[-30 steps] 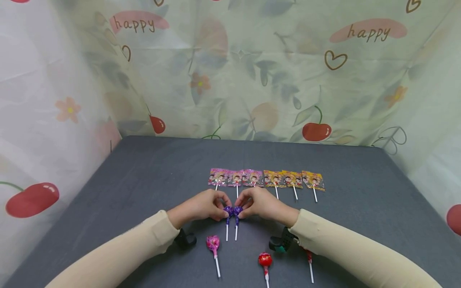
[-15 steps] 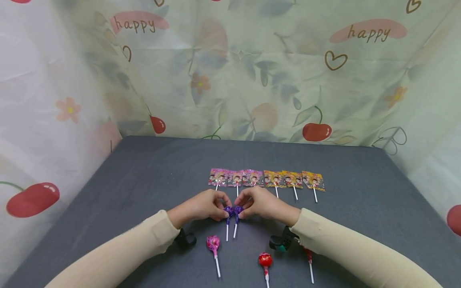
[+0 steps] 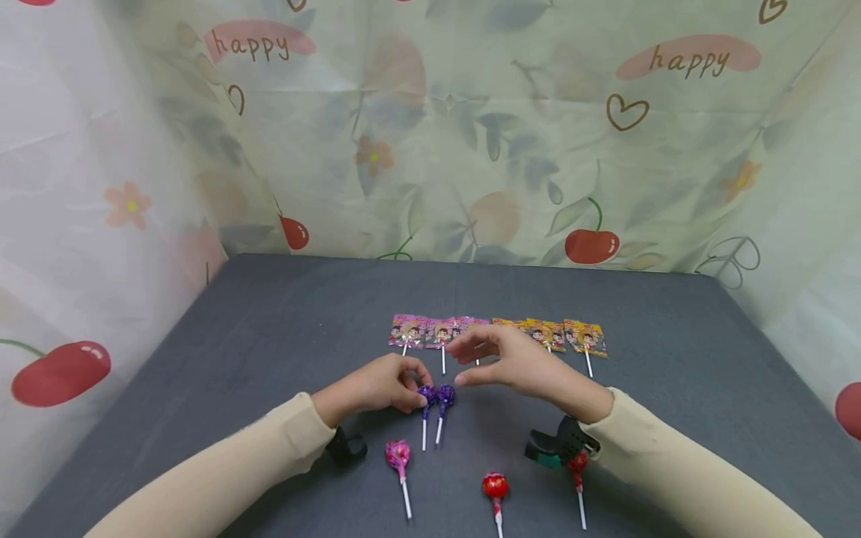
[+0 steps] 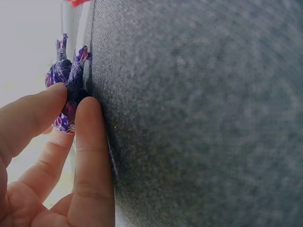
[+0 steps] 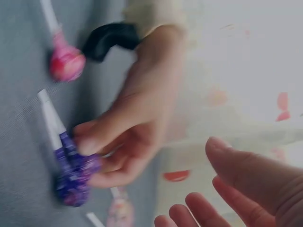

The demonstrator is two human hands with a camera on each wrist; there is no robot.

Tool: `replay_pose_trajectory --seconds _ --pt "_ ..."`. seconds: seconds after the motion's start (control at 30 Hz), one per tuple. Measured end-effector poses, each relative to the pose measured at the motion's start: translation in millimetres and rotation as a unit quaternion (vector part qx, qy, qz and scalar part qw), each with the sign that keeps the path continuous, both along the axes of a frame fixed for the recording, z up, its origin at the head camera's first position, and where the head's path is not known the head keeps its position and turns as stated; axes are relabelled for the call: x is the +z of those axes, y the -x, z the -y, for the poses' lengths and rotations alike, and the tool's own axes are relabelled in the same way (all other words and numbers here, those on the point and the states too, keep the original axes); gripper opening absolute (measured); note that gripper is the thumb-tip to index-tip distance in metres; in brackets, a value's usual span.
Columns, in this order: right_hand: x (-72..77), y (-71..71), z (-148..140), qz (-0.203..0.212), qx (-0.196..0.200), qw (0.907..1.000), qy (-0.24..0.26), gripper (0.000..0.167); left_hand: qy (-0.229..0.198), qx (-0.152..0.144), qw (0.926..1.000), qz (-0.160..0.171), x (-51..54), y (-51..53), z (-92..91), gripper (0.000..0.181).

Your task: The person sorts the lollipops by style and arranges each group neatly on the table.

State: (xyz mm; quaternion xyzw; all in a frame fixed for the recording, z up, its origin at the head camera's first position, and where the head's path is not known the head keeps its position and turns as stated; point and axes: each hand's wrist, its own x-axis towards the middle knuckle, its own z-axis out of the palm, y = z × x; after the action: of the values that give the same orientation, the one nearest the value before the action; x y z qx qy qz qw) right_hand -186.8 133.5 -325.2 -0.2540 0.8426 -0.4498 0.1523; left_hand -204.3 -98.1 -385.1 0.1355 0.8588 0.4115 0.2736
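Two purple-wrapped lollipops lie side by side on the dark table, white sticks toward me. My left hand (image 3: 383,382) pinches the head of the left purple lollipop (image 3: 425,394) between thumb and fingers; the left wrist view shows the fingertips around its wrapper. Just right of it lies the other purple lollipop (image 3: 445,396), free of both hands. My right hand (image 3: 514,361) hovers up and to the right of that one, thumb and fingers apart, holding nothing. In the right wrist view the right hand (image 5: 246,189) is likewise empty.
Behind the hands runs a row of flat lollipops in pink packets (image 3: 406,330) and yellow packets (image 3: 585,336), some partly covered by the right hand. Nearer me lie a pink lollipop (image 3: 397,453), a red lollipop (image 3: 495,486) and another red lollipop (image 3: 578,465) beneath the right wrist.
My right hand has let go of the right purple lollipop and moved up and to the right, fingers spreading. That lollipop's stick has shifted slightly left. The left hand stays put.
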Motion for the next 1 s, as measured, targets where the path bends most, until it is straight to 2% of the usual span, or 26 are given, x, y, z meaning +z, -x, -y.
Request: replay_pose_trajectory --seconds 0.17,0.33,0.5,0.6,0.8,0.93,1.0 --pt "16.3 -18.4 -9.3 0.016 0.010 0.9980 0.060 0.045 0.003 0.002 1.0000 -0.002 0.1 -0.3 -0.3 0.018" --pt "14.4 -38.7 -17.9 0.008 0.029 0.9962 0.082 0.053 0.007 0.006 0.9999 -0.007 -0.4 -0.8 -0.4 0.019" --pt "-6.0 -56.0 -25.8 0.006 0.051 0.9953 0.083 0.053 0.007 0.006 0.9999 -0.007 0.0 -1.4 -0.9 0.018" --pt "-21.1 -63.8 -30.0 0.024 0.055 0.9954 0.075 0.052 0.006 0.005 0.9999 -0.007 0.2 -1.8 -1.3 0.017" --pt "-48.4 -73.9 -35.5 0.074 0.067 0.9939 0.046 0.052 0.008 0.005 0.9999 -0.007 0.6 -2.0 -1.8 0.017" --pt "-61.4 -78.5 -39.6 0.097 0.091 0.9895 0.055 0.052 0.006 0.006 0.9999 -0.007 1.1 -2.2 -1.7 0.017" --pt "-66.0 -79.8 -41.3 0.096 0.104 0.9876 0.069 0.052 0.004 0.007 0.9999 -0.007 1.1 -2.3 -1.5 0.017"
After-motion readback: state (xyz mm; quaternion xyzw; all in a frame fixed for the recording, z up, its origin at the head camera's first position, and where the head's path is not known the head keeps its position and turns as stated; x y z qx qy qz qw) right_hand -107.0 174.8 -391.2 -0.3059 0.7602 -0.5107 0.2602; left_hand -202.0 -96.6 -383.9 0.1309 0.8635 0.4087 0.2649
